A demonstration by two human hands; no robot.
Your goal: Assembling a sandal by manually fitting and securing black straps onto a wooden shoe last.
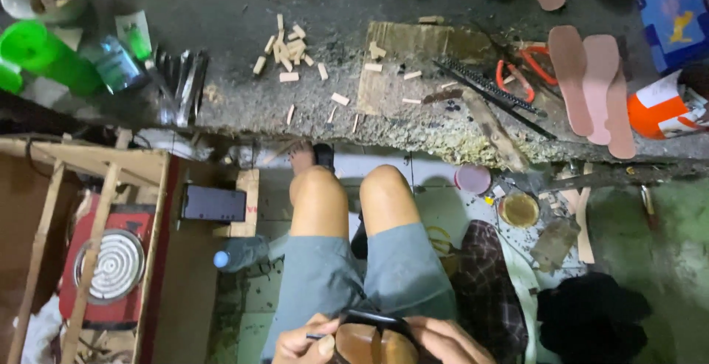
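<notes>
Working low in the lap: brown rounded wooden shoe piece with a dark strap (373, 338) sits between both hands at the bottom edge of view, above the grey-blue shorts (354, 275).

Left hand (303, 343): fingers curled, grip closed on a thin dark pencil-like tool (316, 336), tip lying against the left edge of the wooden piece. Best held steady close to the tip, with the wrist braced on the thigh so the point does not wander.

Right hand (447, 340): cupped round the right side of the wooden piece, grip closed on it. It should press the piece firmly down on the lap; part of it is cut off by the frame edge.

Further off, on the rough grey concrete tabletop (236, 24): scatter of small pale wooden blocks (284, 50), long black rasp-like file (487, 87), red-handled pliers (521, 69), pink flat insole cut-outs (594, 87). All well apart from the hands. Round yellow-filled glue tin (518, 209) on the floor, near the right knee.
</notes>
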